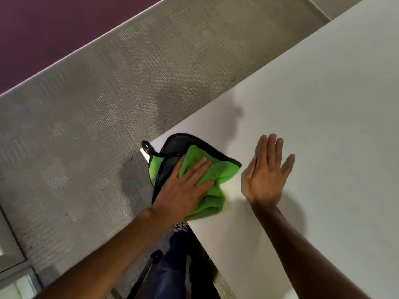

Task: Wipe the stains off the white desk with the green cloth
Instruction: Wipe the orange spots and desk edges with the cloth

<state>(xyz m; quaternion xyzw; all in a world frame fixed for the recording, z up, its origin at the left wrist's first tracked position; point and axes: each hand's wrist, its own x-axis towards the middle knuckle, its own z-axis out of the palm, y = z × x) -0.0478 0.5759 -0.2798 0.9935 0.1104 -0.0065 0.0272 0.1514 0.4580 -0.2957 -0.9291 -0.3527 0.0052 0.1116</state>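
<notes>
The green cloth [218, 171], grey on its other side with a black trim and a hanging loop, lies bunched on the near left corner of the white desk [323, 104]. Part of it hangs over the desk's edge. My left hand [183, 188] presses down on the cloth with fingers spread over its folds. My right hand [267, 169] rests flat on the bare desk just right of the cloth, fingers apart, holding nothing. No stain stands out on the visible desk surface.
Grey carpet [97, 115] fills the floor left of the desk, with a purple area [54, 22] beyond a pale strip. My legs and a shoe [181, 225] show below the desk's corner, beside a dark chair part [155, 255].
</notes>
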